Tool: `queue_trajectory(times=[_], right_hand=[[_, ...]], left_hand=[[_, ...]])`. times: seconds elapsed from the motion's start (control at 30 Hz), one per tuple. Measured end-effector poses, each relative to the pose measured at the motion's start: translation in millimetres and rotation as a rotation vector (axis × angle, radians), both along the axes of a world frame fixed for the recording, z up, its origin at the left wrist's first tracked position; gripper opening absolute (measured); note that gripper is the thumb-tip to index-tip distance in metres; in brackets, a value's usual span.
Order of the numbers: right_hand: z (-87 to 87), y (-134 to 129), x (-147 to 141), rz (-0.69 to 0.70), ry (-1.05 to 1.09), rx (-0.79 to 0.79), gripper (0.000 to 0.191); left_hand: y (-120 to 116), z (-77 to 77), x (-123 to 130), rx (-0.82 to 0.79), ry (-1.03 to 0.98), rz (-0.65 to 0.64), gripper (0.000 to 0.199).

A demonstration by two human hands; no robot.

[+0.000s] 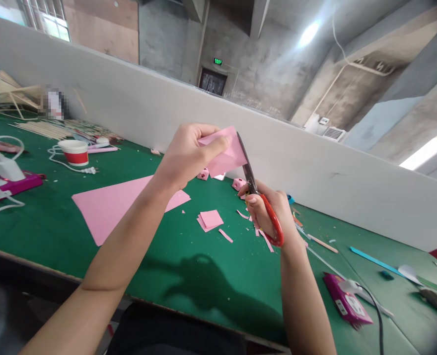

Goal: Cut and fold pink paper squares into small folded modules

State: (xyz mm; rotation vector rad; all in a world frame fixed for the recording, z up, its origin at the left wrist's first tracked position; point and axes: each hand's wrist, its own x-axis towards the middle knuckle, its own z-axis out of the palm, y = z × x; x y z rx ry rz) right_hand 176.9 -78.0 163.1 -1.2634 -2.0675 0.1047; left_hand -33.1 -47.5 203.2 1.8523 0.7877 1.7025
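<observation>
My left hand [189, 158] pinches the paper [235, 152] above the desk [174, 246], between its near and far edges. My right hand [281, 206] curls closed round the scissors [253, 185], blades at the paper's edge.

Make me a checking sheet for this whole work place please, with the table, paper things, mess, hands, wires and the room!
Surface: green table, dotted with scraps.
Job's things: folded-looking pink paper, its edge at the blades of the scissors; larger pink sheet and small pink squares on the table.
Clutter: pink strips, red-and-white cup, thin sticks.
Hands: left hand grips the paper; right hand holds the scissors' red handles.
Cables: white plug near the cup; black cable by a purple power strip.
Surroundings: pale partition, lit exit sign.
</observation>
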Motion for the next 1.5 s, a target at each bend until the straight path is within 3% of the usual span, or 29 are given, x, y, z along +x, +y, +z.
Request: queue_trajectory(times=[0.47,0.73,0.97,1.03,1.1,1.2,1.33,1.5], right_hand=[[1.3,0,2,-0.007,0.035,0.000,0.063],[1.9,7,12,-0.130,-0.112,-0.189,0.053],[-12.8,23,23,-0.138,-0.377,-0.647,0.058],[-19.9,34,26,-0.182,-0.452,-0.718,0.050],[-29.2,47,29,-0.277,-0.516,-0.660,0.037],[-44.8,65,34,-0.351,-0.564,-0.731,0.041],[-59.0,80,45,-0.386,-0.535,-0.789,0.037],[-64.7,85,52,-0.372,-0.429,-0.880,0.036]], left_hand=[[2,-0.6,-2,0.017,-0.003,-0.014,0.041],[5,-0.9,-3,0.028,0.006,-0.012,0.032],[15,-5.6,-3,0.031,0.009,-0.043,0.014],[20,-8.2,-3,0.030,0.014,-0.040,0.013],[26,-10.9,-3,0.020,0.019,-0.034,0.015],[34,-14.3,-4,0.005,0.042,-0.034,0.024],[41,-16.5,-4,-0.004,0.089,-0.032,0.028],[42,-16.7,-3,0.002,0.155,0.014,0.032]])
